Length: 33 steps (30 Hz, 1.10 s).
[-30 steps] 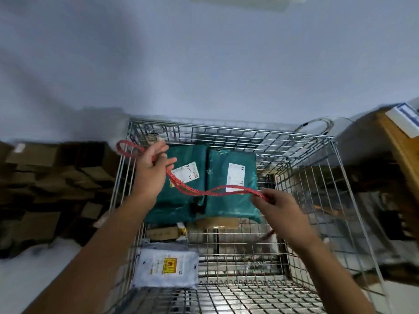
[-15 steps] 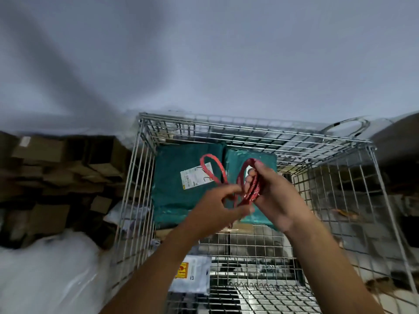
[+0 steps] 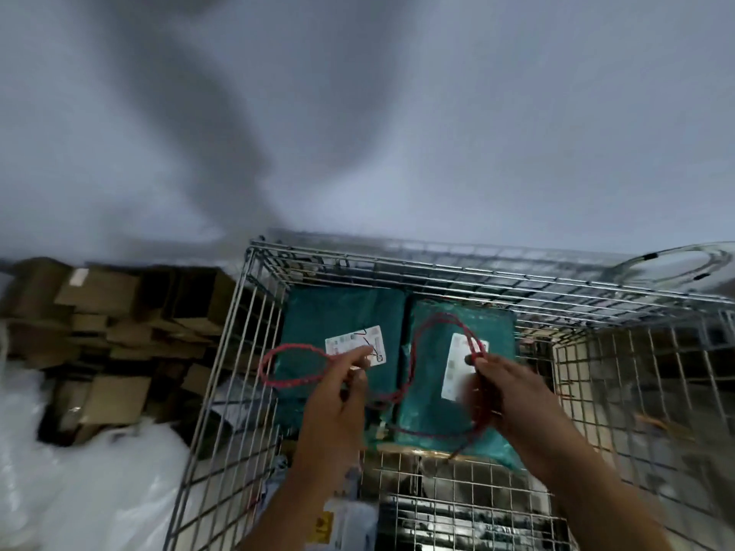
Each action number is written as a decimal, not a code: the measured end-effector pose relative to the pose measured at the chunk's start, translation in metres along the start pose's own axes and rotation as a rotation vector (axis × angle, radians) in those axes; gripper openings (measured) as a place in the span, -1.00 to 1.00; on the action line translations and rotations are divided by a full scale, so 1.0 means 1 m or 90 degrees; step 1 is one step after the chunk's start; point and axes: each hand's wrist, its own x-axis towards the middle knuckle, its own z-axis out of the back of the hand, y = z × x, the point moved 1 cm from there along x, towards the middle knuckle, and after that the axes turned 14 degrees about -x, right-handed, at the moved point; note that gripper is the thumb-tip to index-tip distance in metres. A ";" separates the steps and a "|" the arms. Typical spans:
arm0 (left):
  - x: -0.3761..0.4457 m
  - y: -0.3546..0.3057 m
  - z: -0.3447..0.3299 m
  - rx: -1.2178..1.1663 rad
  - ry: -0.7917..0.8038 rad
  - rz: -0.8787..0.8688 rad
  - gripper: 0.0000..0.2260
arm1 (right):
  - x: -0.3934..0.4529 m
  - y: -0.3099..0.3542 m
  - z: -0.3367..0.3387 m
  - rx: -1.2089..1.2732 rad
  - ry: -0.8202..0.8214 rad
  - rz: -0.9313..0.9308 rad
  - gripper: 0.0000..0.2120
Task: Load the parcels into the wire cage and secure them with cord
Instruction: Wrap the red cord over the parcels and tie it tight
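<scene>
A person's two bare hands work a red braided cord above an open-topped wire cage of thin silver rods welded in a square grid. The left hand pinches the cord between thumb and curled fingers, and a rounded loop springs out to the left of that grip, reaching over the cage's left wall. The right hand has its fingers closed on a doubled stretch of the same cord, which arches up and away on the far side of the fingertips, then sags in a slack curve between the two hands and trails below the right palm. Under the cord, inside the cage at its far end, two teal plastic-wrapped parcels lie side by side, the left parcel and the right parcel each bearing a white printed label. A white mailer sits lower in the near part. Left of the cage, brown cardboard boxes are stacked in a heap.
</scene>
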 end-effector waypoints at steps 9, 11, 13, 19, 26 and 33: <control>0.034 0.047 -0.004 0.152 0.035 -0.069 -0.73 | 0.005 -0.031 -0.024 -0.161 0.014 0.108 -0.84; 0.042 0.056 -0.001 0.129 0.033 -0.032 -0.76 | 0.012 -0.026 -0.034 -0.080 0.020 0.099 -0.82; 0.051 0.064 0.006 0.079 0.022 0.036 -0.72 | 0.021 -0.021 -0.045 0.015 0.028 0.063 -0.80; 0.035 0.068 0.008 -0.036 0.193 0.203 -0.82 | 0.041 -0.011 -0.070 0.179 0.032 0.040 -0.86; -0.001 0.067 -0.004 -0.154 0.249 0.168 -0.79 | 0.042 -0.009 -0.063 0.098 -0.015 0.060 -0.83; 0.005 0.047 0.009 -0.060 0.168 0.108 -0.77 | 0.049 -0.030 0.007 -0.630 -0.106 0.038 -0.82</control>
